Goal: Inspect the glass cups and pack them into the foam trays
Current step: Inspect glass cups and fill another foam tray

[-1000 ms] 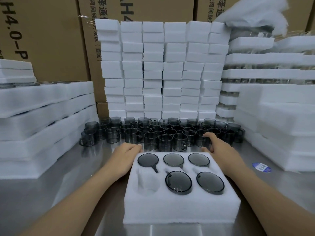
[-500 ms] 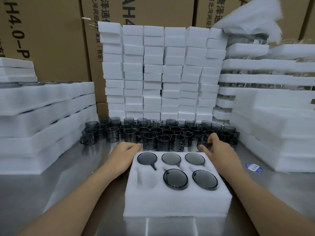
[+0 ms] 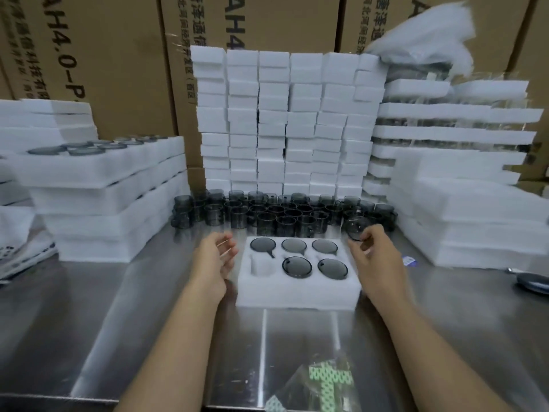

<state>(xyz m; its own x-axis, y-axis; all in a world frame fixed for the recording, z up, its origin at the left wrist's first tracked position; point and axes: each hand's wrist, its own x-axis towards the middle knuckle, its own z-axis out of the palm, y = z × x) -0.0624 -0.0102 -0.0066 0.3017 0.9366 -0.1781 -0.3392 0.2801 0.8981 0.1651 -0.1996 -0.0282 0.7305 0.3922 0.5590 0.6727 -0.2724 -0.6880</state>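
Note:
A white foam tray (image 3: 297, 292) lies on the steel table in front of me, with several smoky glass cups (image 3: 297, 266) seated in its holes and one hole (image 3: 263, 266) at the front left bare. Behind the tray stands a crowd of loose smoky glass cups (image 3: 285, 217). My right hand (image 3: 374, 257) is raised just right of the tray, fingers closed on one tilted glass cup (image 3: 356, 228). Left of the tray, my left hand (image 3: 218, 257) hovers with fingers spread and nothing in it.
Stacks of filled foam trays (image 3: 98, 200) rise at the left, and more foam stacks (image 3: 475, 221) at the right. A wall of small foam blocks (image 3: 285, 123) stands behind the cups, with cardboard boxes (image 3: 98, 55) at the back. A plastic bag (image 3: 323, 382) lies near the table's front edge.
My right hand has lifted one cup out of the loose group and drawn it back. My left hand has come off the tray's corner and opened.

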